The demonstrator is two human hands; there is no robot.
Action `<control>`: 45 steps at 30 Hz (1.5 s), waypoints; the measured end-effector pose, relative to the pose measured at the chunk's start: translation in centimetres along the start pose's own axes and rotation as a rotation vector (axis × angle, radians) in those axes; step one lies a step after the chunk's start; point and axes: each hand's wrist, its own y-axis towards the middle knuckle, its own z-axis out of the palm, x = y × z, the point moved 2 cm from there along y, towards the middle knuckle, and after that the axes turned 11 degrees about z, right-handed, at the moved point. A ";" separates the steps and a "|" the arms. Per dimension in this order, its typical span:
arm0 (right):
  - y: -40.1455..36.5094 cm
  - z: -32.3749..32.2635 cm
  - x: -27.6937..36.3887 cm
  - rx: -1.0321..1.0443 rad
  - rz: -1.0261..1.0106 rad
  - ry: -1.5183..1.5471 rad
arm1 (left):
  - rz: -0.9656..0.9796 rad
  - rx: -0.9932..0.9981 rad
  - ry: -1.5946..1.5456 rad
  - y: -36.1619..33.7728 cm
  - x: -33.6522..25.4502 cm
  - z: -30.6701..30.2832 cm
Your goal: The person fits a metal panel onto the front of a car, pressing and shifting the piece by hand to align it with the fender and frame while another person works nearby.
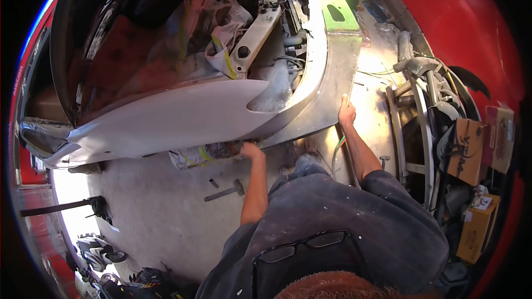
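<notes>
A bare grey car body panel (310,116) with a dull metal surface curves round the wheel-arch area, beside a long white fender (183,113). My right hand (347,112) grips the panel's right edge, thumb up and fingers wrapped behind it. Down at the panel's lower left end, near the underside of the fender, my left hand (252,150) is closed at the edge; its fingertips are hidden. At the top the bodywork continues into a green section (338,14) with cut-out holes.
A hammer (226,190) lies on the concrete floor (160,194) at my left. To the right stand a metal rack (424,133) with parts, cardboard boxes (468,152) and a yellow box (477,227). Covering sheets (205,22) lie inside the open car bay.
</notes>
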 end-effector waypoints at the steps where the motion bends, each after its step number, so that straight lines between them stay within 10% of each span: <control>1: 0.0 -0.1 0.0 -0.001 0.000 0.003 | -0.018 -0.006 -0.006 0.1 0.5 0.2; 11: 0.1 0.0 -0.2 -0.004 -0.033 0.028 | -0.057 -0.036 -0.076 -0.2 -1.0 -0.1; 30: 1.2 0.8 -1.2 -0.072 0.032 -0.060 | 0.110 0.324 0.865 -2.2 -10.6 -2.3; 45: 0.2 0.0 -0.3 0.016 0.018 -0.024 | 0.116 0.299 0.813 -2.6 -11.8 -2.7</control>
